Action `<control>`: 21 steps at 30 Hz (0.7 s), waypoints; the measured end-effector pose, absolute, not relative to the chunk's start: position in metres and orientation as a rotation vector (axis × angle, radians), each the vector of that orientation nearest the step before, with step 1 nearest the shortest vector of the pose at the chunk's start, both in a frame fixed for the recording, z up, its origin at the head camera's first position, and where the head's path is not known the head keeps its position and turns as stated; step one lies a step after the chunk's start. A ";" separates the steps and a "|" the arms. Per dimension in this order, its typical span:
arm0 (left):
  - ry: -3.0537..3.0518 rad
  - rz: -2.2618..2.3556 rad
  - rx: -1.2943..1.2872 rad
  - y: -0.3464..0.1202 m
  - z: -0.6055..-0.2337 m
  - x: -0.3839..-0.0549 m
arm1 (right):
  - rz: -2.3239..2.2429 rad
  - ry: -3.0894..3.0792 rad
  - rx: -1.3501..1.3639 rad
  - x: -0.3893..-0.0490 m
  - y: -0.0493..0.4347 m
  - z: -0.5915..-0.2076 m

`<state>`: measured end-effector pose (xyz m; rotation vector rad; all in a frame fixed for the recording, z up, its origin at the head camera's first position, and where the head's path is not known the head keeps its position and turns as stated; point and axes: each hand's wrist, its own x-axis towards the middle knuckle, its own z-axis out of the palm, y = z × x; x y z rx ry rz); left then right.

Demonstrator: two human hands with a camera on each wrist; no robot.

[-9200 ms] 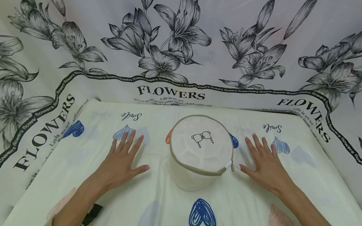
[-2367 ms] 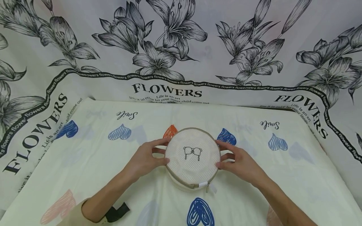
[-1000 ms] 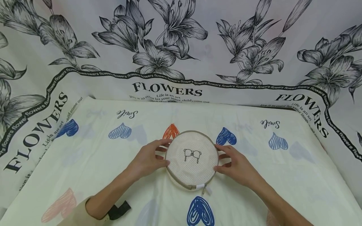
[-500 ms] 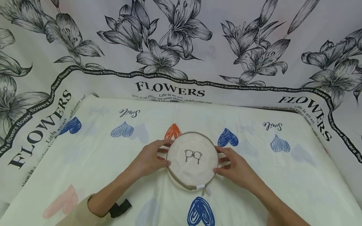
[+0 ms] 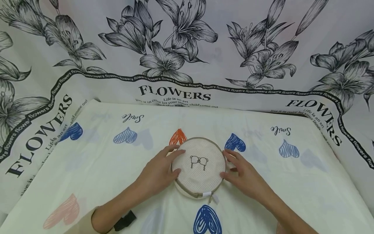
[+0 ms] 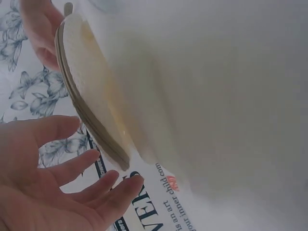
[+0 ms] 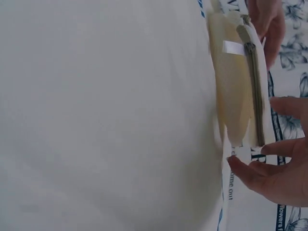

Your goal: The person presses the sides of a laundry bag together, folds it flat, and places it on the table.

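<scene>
A round white mesh laundry bag point(image 5: 198, 175) with a beige zip rim and a stitched bra outline on its lid sits low at the middle of the bed-like surface. My left hand point(image 5: 156, 170) is over its left edge, index finger and thumb lying on the lid; in the left wrist view its fingers point(image 6: 72, 168) are spread loosely beside the rim. At the right edge my right hand point(image 5: 246, 175) holds the rim between thumb and fingers. The right wrist view has the right fingertips point(image 7: 240, 168) at the rim, near the zip point(image 7: 255, 86).
The surface is a pale sheet point(image 5: 96, 169) printed with hearts. A white curtain point(image 5: 222, 61) with black flowers and lettering rises behind it. A black strap-like piece point(image 5: 125, 221) lies by the left sleeve point(image 5: 87, 224).
Both hands have come from lying flat apart to the bag's sides, and the bag has gone from tall to low. Just now the left fingers have shifted onto the lid.
</scene>
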<state>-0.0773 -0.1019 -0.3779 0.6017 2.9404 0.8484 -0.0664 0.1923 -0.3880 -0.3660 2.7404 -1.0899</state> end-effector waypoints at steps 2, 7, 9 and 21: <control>2.949 0.807 0.646 -0.101 -0.379 -0.074 | -1.050 2.785 -0.398 -0.062 0.190 -0.388; 2.958 0.743 0.799 -0.099 -0.381 -0.068 | -0.934 2.882 -0.518 -0.054 0.181 -0.387; 2.951 0.700 0.878 -0.098 -0.381 -0.067 | -0.896 2.902 -0.564 -0.052 0.178 -0.386; 2.893 0.503 1.079 -0.095 -0.389 -0.065 | -0.666 2.948 -0.784 -0.050 0.164 -0.392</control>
